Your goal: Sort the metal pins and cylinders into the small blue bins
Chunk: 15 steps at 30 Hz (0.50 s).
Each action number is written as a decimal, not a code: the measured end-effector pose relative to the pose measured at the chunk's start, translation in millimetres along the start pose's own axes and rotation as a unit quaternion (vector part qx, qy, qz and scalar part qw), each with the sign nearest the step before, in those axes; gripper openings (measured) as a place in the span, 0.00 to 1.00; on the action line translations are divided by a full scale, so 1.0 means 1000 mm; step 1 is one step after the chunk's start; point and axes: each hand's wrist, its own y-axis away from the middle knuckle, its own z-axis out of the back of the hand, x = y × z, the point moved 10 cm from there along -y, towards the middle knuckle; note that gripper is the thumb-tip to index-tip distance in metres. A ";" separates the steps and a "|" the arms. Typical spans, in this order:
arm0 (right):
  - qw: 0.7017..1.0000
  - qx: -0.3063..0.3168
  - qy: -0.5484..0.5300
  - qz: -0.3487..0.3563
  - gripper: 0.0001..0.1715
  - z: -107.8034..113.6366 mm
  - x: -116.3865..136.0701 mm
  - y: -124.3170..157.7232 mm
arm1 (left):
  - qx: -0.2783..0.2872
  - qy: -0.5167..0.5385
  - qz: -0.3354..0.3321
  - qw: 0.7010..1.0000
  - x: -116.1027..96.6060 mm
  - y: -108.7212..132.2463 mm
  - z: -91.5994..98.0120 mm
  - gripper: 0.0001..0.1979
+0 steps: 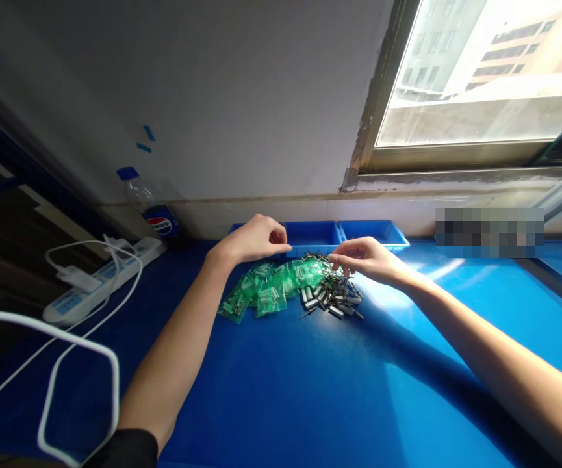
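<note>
My left hand (254, 239) hovers above a heap of small green plastic bags (266, 286), fingers curled into a pinch; what it holds is too small to make out. My right hand (366, 258) reaches over a pile of small metal parts with pins (332, 299), fingertips pinched together at the top of the pile. Both piles lie on a blue table top (310, 377). Just behind my hands stand three blue trays (312, 236) in a row against the wall.
A Pepsi bottle (151, 208) stands at the back left by the wall. A white power strip (100, 279) with plugs and white cables (51, 364) lies at the left. A window (485, 71) is at the upper right.
</note>
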 end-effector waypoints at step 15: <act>0.999 -0.006 0.036 0.021 0.24 -0.001 0.002 0.000 | 0.156 -0.056 0.031 0.986 -0.008 -0.005 -0.063 0.23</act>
